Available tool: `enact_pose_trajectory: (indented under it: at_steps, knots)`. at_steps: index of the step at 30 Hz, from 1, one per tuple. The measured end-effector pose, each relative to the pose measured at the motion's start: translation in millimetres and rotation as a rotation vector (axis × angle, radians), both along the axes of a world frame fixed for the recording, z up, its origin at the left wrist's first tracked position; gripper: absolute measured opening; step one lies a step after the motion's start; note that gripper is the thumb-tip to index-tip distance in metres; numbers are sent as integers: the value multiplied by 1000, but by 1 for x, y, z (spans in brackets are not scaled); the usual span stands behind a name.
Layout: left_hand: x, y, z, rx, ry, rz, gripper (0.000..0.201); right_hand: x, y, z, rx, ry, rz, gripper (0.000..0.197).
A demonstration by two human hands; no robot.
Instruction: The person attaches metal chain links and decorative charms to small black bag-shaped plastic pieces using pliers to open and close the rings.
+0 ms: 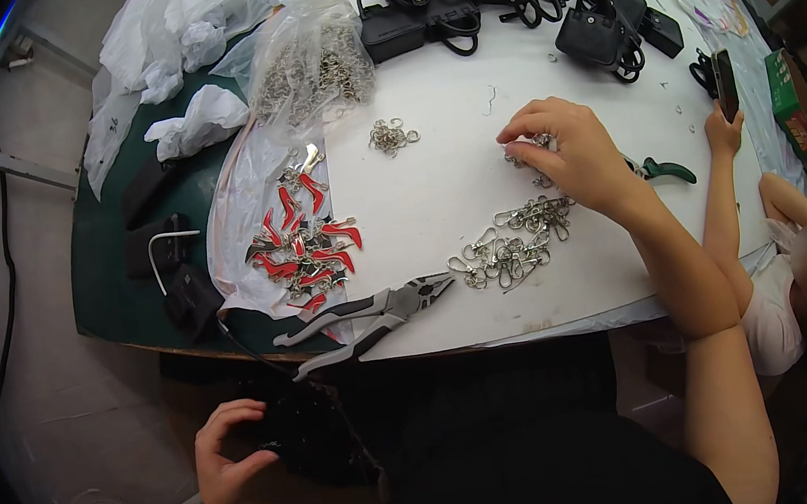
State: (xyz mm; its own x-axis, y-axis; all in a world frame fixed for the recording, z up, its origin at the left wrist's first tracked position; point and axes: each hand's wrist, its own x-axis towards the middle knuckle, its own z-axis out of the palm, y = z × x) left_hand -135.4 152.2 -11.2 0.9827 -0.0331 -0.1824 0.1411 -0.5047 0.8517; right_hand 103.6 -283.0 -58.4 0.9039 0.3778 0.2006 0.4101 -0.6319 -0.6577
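Observation:
My right hand point(568, 151) is over the white board, its thumb and fingers curled together above small metal pieces. Bits of metal show between and below the fingers; what they pinch is too small to tell. Just nearer lies a pile of silver swivel clasps point(514, 248). My left hand point(233, 459) hangs below the table's front edge, fingers apart and nothing in it. Grey-handled pliers point(386, 317) rest at the front edge. Left of the clasps are red high-heel-shoe charms point(315, 255) with metal chains. A small heap of metal rings point(391, 137) sits farther back.
A clear bag of metal hardware point(315, 66) stands at the back, beside several small black bags point(434, 11). White plastic bags point(181, 37) cover the back left. Green-handled pliers point(663, 170) lie beyond my right wrist. At the right, another person point(778, 307) holds a phone point(725, 83).

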Motion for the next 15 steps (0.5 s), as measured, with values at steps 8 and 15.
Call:
enact_pose_trajectory:
  at_steps: [8,15]
  knots:
    - [114,-132,-1,68,-199,-540,36,-29,15,0,-112,-4,371,9]
    - [194,-152,-5,283,-190,-345,25,-39,17,-13,-86,-106,440,12]
